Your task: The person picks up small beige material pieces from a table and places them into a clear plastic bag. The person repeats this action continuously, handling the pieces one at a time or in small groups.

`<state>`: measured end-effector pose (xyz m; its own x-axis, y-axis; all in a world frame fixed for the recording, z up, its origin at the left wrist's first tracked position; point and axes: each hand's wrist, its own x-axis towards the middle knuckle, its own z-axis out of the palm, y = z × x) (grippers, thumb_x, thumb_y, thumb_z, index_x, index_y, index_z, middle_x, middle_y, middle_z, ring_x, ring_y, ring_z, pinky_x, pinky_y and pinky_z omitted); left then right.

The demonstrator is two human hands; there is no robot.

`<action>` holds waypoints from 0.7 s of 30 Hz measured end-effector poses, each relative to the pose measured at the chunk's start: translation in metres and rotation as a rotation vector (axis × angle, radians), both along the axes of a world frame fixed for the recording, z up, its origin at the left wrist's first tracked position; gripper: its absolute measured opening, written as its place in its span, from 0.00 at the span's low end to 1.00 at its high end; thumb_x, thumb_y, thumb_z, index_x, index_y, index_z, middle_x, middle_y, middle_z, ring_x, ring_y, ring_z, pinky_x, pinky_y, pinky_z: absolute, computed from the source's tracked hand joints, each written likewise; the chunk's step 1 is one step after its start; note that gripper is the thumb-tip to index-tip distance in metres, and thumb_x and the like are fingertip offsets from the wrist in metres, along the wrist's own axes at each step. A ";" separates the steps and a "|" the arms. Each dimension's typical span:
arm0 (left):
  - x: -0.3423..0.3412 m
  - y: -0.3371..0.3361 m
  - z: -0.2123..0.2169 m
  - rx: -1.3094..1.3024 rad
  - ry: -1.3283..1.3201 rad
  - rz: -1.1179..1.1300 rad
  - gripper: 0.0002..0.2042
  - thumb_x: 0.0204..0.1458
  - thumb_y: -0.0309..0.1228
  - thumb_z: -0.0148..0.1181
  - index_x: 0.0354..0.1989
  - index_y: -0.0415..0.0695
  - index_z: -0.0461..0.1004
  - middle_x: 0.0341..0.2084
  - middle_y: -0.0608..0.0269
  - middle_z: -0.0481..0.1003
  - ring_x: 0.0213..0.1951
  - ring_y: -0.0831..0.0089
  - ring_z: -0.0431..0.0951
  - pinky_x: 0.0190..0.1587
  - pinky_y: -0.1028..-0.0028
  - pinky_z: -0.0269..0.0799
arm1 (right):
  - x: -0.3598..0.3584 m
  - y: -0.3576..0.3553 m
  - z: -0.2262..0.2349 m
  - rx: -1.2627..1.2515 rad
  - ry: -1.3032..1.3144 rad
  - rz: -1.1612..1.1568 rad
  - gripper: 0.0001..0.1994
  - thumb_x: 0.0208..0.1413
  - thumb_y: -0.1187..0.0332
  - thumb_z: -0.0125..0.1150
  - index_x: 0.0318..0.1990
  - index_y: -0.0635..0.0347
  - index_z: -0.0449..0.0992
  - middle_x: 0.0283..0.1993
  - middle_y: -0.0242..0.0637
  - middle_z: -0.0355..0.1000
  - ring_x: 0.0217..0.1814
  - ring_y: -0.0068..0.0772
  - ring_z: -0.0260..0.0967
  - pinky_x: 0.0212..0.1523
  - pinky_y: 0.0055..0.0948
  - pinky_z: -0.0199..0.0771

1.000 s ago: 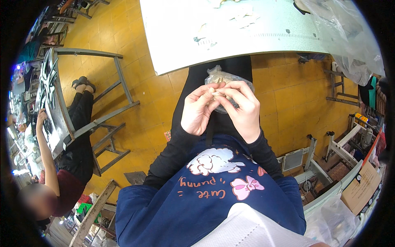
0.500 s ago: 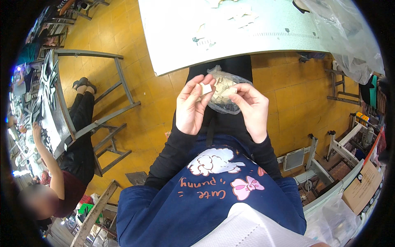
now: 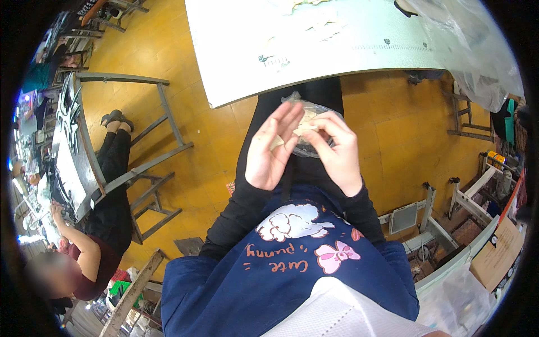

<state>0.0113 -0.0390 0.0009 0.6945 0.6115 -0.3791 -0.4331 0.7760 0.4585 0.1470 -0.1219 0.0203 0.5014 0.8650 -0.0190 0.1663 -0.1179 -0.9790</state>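
Hands (w/ bag) — under table.

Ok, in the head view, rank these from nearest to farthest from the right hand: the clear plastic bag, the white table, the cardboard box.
1. The clear plastic bag, touching the right hand, just behind its fingers over the lap.
2. The white table, straight ahead, past the bag.
3. The cardboard box, far off to the person's lower right, beside the metal stands.

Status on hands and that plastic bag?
Left hand open, small pale piece on its fingers. Right hand pinching pale pieces over clear plastic bag in lap. Nothing obstructing.
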 end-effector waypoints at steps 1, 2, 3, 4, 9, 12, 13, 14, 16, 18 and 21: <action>-0.001 0.003 -0.001 0.053 0.044 0.025 0.26 0.69 0.39 0.41 0.67 0.32 0.55 0.67 0.44 0.58 0.70 0.59 0.56 0.70 0.65 0.57 | 0.004 -0.002 0.000 -0.005 -0.036 -0.001 0.05 0.54 0.76 0.65 0.37 0.68 0.79 0.36 0.35 0.72 0.33 0.20 0.66 0.33 0.19 0.66; -0.003 0.008 -0.002 -0.004 0.064 0.069 0.26 0.69 0.39 0.40 0.66 0.31 0.55 0.67 0.44 0.58 0.70 0.58 0.57 0.71 0.64 0.56 | 0.010 -0.005 0.001 -0.034 -0.073 0.037 0.06 0.54 0.75 0.65 0.39 0.66 0.79 0.37 0.37 0.72 0.35 0.28 0.69 0.36 0.24 0.69; -0.006 0.012 -0.003 -0.051 0.051 0.116 0.26 0.69 0.40 0.40 0.66 0.30 0.56 0.67 0.43 0.58 0.70 0.58 0.57 0.72 0.63 0.55 | 0.015 -0.008 0.002 -0.056 -0.107 0.074 0.08 0.53 0.74 0.65 0.41 0.64 0.80 0.38 0.39 0.73 0.37 0.37 0.72 0.39 0.29 0.73; -0.010 0.017 -0.005 -0.094 0.049 0.131 0.26 0.69 0.40 0.39 0.66 0.30 0.56 0.67 0.43 0.58 0.69 0.58 0.58 0.71 0.63 0.56 | 0.019 -0.009 0.002 -0.072 -0.245 0.106 0.09 0.53 0.73 0.65 0.42 0.64 0.79 0.39 0.39 0.72 0.39 0.38 0.72 0.41 0.31 0.73; -0.021 0.026 -0.013 -0.266 -0.053 0.045 0.26 0.69 0.40 0.40 0.67 0.31 0.55 0.67 0.45 0.58 0.69 0.58 0.59 0.71 0.63 0.57 | 0.030 0.007 0.014 -0.070 -0.472 0.110 0.14 0.51 0.71 0.66 0.47 0.61 0.78 0.45 0.40 0.71 0.48 0.43 0.71 0.50 0.37 0.73; -0.019 0.025 -0.014 -0.343 -0.055 0.026 0.26 0.69 0.39 0.40 0.67 0.32 0.54 0.67 0.45 0.59 0.68 0.57 0.60 0.70 0.62 0.59 | 0.038 0.046 0.026 0.248 -0.682 0.142 0.18 0.52 0.66 0.67 0.51 0.58 0.77 0.51 0.40 0.73 0.52 0.42 0.71 0.52 0.37 0.72; -0.016 0.025 -0.014 -0.379 -0.050 0.030 0.26 0.69 0.39 0.40 0.67 0.32 0.54 0.67 0.45 0.59 0.68 0.57 0.60 0.70 0.62 0.59 | 0.040 0.061 0.028 0.275 -0.736 0.182 0.20 0.52 0.64 0.66 0.53 0.57 0.76 0.53 0.40 0.73 0.54 0.41 0.71 0.55 0.37 0.71; -0.015 0.025 -0.014 -0.377 -0.030 0.018 0.26 0.69 0.39 0.40 0.67 0.32 0.54 0.66 0.46 0.59 0.68 0.57 0.61 0.70 0.62 0.60 | 0.041 0.081 0.027 0.338 -0.837 0.189 0.21 0.53 0.62 0.65 0.54 0.56 0.75 0.55 0.40 0.72 0.56 0.41 0.70 0.57 0.37 0.69; -0.014 0.024 -0.013 -0.373 -0.060 -0.003 0.26 0.69 0.39 0.40 0.67 0.32 0.55 0.66 0.46 0.60 0.68 0.57 0.60 0.70 0.62 0.60 | 0.043 0.112 0.025 0.369 -1.058 0.247 0.22 0.54 0.59 0.63 0.56 0.56 0.74 0.57 0.40 0.72 0.60 0.41 0.68 0.61 0.37 0.67; -0.017 0.024 -0.014 -0.380 -0.140 -0.013 0.25 0.69 0.39 0.40 0.67 0.32 0.55 0.66 0.45 0.59 0.68 0.57 0.60 0.70 0.61 0.60 | 0.045 0.119 0.023 0.339 -1.120 0.356 0.25 0.53 0.58 0.64 0.57 0.59 0.73 0.60 0.42 0.70 0.62 0.42 0.66 0.62 0.38 0.66; -0.027 0.023 -0.018 -0.413 -0.141 -0.006 0.24 0.69 0.38 0.40 0.67 0.33 0.57 0.65 0.48 0.62 0.67 0.57 0.61 0.70 0.59 0.58 | 0.056 0.107 0.022 0.318 -1.122 0.493 0.23 0.53 0.63 0.63 0.57 0.62 0.73 0.61 0.40 0.69 0.63 0.39 0.66 0.63 0.36 0.66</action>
